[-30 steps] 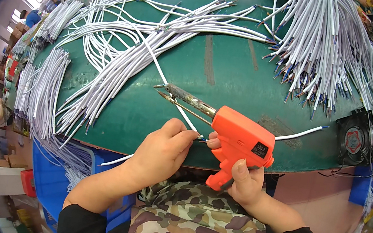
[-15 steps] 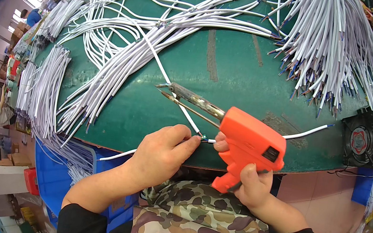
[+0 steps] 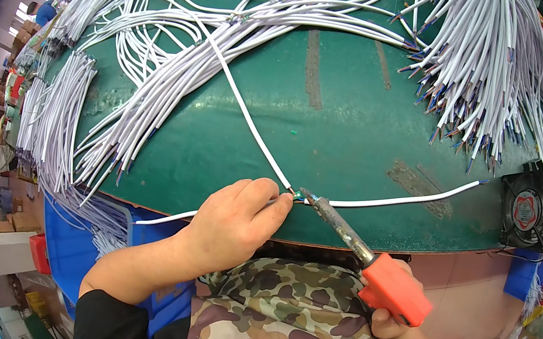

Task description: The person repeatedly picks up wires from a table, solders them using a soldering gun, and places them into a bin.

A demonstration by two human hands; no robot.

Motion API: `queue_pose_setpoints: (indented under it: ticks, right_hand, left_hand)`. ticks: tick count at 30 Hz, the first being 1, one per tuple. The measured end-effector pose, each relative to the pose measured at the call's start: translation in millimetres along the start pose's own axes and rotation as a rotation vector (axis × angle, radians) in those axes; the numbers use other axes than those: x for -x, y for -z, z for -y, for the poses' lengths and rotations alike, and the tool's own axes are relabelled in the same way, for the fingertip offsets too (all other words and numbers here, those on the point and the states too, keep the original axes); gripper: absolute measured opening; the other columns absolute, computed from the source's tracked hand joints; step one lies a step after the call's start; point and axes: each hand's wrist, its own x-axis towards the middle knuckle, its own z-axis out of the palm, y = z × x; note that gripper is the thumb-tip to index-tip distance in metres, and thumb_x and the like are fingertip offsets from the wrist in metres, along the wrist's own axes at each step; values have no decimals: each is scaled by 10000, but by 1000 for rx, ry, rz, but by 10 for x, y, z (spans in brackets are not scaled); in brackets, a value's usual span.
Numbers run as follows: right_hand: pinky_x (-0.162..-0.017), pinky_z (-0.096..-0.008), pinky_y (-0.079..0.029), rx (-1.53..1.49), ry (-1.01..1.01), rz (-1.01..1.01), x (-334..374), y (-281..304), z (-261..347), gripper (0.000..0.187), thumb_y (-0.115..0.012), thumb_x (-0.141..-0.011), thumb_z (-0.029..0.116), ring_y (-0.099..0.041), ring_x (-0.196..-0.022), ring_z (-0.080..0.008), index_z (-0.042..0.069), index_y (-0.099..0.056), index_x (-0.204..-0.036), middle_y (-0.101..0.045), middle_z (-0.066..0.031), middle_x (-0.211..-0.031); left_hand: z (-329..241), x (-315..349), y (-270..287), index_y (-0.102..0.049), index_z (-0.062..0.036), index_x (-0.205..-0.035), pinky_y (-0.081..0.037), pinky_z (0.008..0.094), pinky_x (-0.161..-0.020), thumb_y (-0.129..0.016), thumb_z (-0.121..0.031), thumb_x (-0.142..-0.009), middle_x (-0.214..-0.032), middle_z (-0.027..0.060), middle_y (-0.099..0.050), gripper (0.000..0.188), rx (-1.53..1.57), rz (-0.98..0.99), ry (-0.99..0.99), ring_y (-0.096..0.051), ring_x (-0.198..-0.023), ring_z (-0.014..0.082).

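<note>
My left hand (image 3: 240,214) is closed in a pinch by the table's front edge, fingertips at a small green circuit board (image 3: 298,196). White cables meet at this board: one (image 3: 250,121) runs up to the far left, another (image 3: 407,202) stretches right to bare blue-tipped ends, and a third (image 3: 166,217) passes under my left hand. My right hand (image 3: 393,321) grips an orange soldering gun (image 3: 394,289). Its dark metal tip reaches the board's right side, touching or very near it. Part of my right hand is hidden behind the gun.
A long pile of white cables (image 3: 156,96) lies on the green table (image 3: 230,163) at left. Another thick bundle (image 3: 479,74) spreads at the far right. A small black fan (image 3: 527,208) stands at the right edge. Below the left edge is a blue bin (image 3: 67,244).
The soldering gun has swung down and right, from above the cables to the board, its tip now beside my left fingertips. My left hand has stayed nearly in place.
</note>
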Motion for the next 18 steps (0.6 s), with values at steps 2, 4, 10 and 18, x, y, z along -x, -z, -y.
queue_pose_setpoints:
  ticks: [2,4,10,18]
  right_hand:
    - [-772,-405,-515,-53,81,-60,2,-61,-28,499,-614,-910,365,-635,-907,-314,25,-524,-1264,-659,-120,-1008]
    - [-770,-406,-519,-29,109,-53,16,-74,-51,534,-624,-908,340,-636,-902,-321,24,-472,-1311,-654,-139,-1028]
    - [-786,-413,-476,18,-56,-85,89,-132,3,472,-470,-943,494,-595,-885,-308,63,-661,-920,-658,-76,-889]
    - [-774,-402,-473,24,-31,-106,95,-161,-37,427,-481,-942,462,-603,-851,-292,73,-657,-935,-660,-61,-876]
  left_hand:
    - [-14,9,-5,-656,21,-964,-503,342,-570,-666,19,-728,-849,112,-580,236,-13,2,3,-599,-705,255]
    - [-25,18,-15,-654,22,-962,-502,342,-569,-666,18,-731,-852,112,-579,232,-23,5,9,-598,-706,253]
    - [-38,25,-42,-644,32,-964,-494,340,-560,-668,20,-729,-853,107,-573,237,-46,-27,4,-593,-701,244]
    - [-46,14,-59,-647,40,-960,-482,334,-544,-669,31,-713,-854,106,-571,248,-49,-56,3,-580,-668,237]
